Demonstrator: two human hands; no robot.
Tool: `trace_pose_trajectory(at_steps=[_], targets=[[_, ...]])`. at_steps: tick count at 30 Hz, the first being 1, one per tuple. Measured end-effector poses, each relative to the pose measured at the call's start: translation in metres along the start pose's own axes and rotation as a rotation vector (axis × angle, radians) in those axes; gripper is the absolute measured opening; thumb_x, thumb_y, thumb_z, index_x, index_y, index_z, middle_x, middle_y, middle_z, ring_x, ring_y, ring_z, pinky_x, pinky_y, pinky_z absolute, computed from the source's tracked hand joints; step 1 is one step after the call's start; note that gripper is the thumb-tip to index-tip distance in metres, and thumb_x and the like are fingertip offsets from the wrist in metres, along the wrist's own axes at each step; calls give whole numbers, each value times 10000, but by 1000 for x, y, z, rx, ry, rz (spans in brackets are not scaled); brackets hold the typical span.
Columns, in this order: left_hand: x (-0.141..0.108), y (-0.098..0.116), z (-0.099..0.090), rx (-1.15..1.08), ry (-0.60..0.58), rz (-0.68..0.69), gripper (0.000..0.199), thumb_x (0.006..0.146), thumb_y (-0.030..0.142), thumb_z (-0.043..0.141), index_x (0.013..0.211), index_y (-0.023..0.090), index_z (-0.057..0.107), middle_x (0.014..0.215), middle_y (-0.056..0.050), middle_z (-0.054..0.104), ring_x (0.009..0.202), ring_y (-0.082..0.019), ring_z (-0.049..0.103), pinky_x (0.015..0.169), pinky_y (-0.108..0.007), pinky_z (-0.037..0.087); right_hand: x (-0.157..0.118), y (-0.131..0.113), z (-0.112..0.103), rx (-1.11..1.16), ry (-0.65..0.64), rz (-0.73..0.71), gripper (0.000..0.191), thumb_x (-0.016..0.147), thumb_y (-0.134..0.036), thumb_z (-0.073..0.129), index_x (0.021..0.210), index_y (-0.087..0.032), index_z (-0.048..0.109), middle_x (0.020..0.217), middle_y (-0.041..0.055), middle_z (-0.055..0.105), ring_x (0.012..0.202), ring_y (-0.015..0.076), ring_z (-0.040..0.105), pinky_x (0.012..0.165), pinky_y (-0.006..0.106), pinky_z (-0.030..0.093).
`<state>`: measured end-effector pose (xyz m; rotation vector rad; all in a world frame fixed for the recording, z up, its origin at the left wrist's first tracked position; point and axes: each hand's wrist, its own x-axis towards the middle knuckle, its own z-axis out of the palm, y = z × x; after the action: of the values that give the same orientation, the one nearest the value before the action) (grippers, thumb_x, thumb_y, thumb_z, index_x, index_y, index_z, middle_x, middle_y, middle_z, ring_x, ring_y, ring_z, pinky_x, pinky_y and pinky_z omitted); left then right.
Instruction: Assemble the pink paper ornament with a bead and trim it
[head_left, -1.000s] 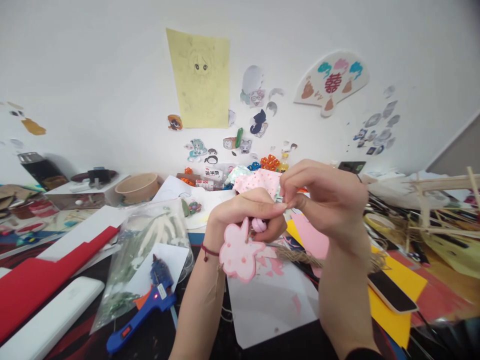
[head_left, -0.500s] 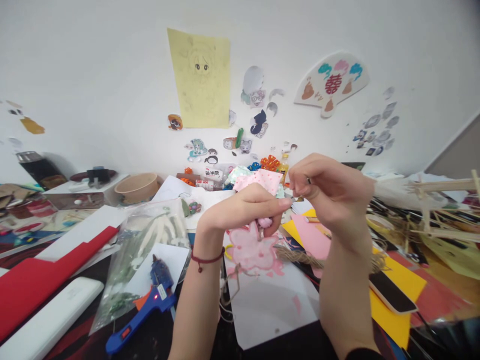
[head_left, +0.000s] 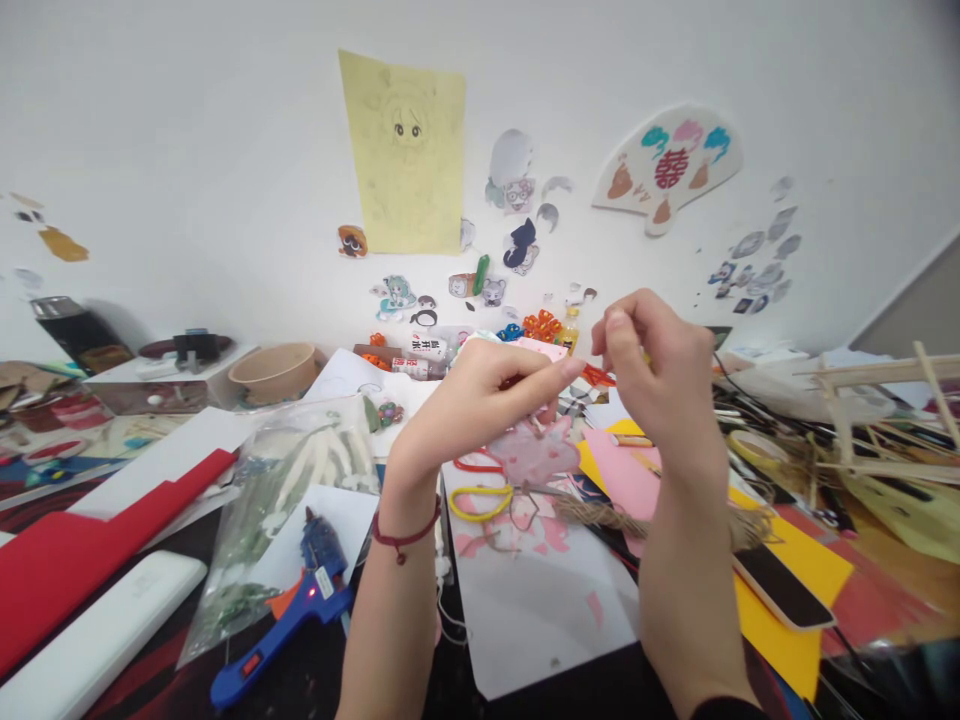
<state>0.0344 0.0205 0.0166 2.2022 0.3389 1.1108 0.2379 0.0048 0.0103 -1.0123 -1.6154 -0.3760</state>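
My left hand is closed, thumb and fingers pressed together, and a pink flower-like piece hangs just below it. What its fingers pinch is hidden. To its right my right hand is raised with curled fingers pressed together; anything between them is too small to make out. A small gap separates the fingertips of the two hands. Beneath the hanging piece lie yellow-handled scissors and a white sheet with pink marks. Brown twine runs from the sheet toward my right wrist.
At the left are a blue glue gun, a clear plastic bag, a white box-like object and red card. A phone rests on yellow paper at the right, near a wooden stick frame.
My left hand has risen slightly, and the pink piece beneath it has lifted and shifted right, uncovering the yellow scissor handle. My right hand has moved a little up and away from my left fingertips.
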Motion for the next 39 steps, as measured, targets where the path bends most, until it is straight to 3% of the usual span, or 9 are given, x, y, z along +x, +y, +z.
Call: trace_pose_trajectory(at_steps=[3, 5, 9, 14, 19, 25, 31, 35, 39], targets=[[-1, 3, 1, 114, 67, 35, 532, 1004, 410, 625, 547, 154, 533, 492, 47, 449, 507, -69, 404, 546, -267, 306, 0, -2, 2, 44, 6, 19, 439, 999, -364, 603, 596, -197, 547, 492, -48, 479, 471, 86, 400, 538, 279, 331], [-1, 3, 2, 208, 107, 50, 534, 998, 406, 629, 540, 157, 514, 482, 51, 430, 504, -72, 375, 540, -281, 278, 0, -5, 2, 142, -24, 0, 455, 930, -405, 720, 550, -194, 585, 515, -31, 544, 503, 94, 456, 535, 275, 359], [-2, 2, 1, 339, 140, 32, 539, 1008, 409, 591, 538, 158, 505, 487, 49, 421, 513, -77, 363, 547, -295, 257, 0, -13, -1, 377, -86, 47, 204, 876, -397, 788, 800, -210, 754, 823, 20, 731, 680, 122, 622, 582, 253, 469], [0, 0, 2, 388, 127, -13, 530, 1001, 380, 569, 532, 157, 465, 488, 51, 383, 516, -75, 330, 550, -299, 240, -1, -22, -3, 515, -230, 142, 278, 989, -404, 645, 810, -208, 727, 721, -5, 674, 635, 104, 597, 599, 240, 480], [1, 0, 2, 402, 84, -29, 503, 979, 314, 550, 538, 157, 368, 510, 51, 281, 527, -71, 260, 537, -291, 212, -2, -28, -3, 292, -299, 39, 292, 999, -291, 609, 722, -204, 579, 640, -43, 561, 602, 89, 496, 592, 243, 401], [2, -7, 0, 256, -48, -82, 541, 964, 379, 634, 525, 151, 416, 485, 46, 390, 512, -64, 309, 509, -269, 223, -2, -25, -9, 137, -368, -72, 361, 982, -224, 587, 653, -204, 440, 578, -61, 391, 547, 83, 340, 526, 276, 264], [2, -10, -3, 45, -114, -83, 527, 974, 484, 651, 570, 149, 596, 524, 23, 518, 519, -72, 408, 509, -249, 299, -2, -20, -4, 271, -186, -19, 363, 955, -254, 609, 622, -216, 471, 551, -55, 415, 514, 94, 329, 533, 292, 288], [1, -13, -9, 20, 20, -59, 576, 967, 565, 633, 564, 155, 618, 509, 24, 438, 498, -77, 349, 482, -266, 246, 0, -5, 5, 90, 9, 13, 441, 931, -285, 663, 567, -204, 428, 526, -53, 350, 529, 93, 286, 556, 307, 256], [0, -20, -14, 19, 124, -37, 598, 947, 641, 618, 594, 159, 609, 534, 23, 426, 515, -81, 353, 486, -261, 240, 1, 9, 7, 56, -162, 97, 588, 898, -531, 720, 509, -193, 437, 499, -51, 321, 530, 93, 275, 547, 315, 223]])
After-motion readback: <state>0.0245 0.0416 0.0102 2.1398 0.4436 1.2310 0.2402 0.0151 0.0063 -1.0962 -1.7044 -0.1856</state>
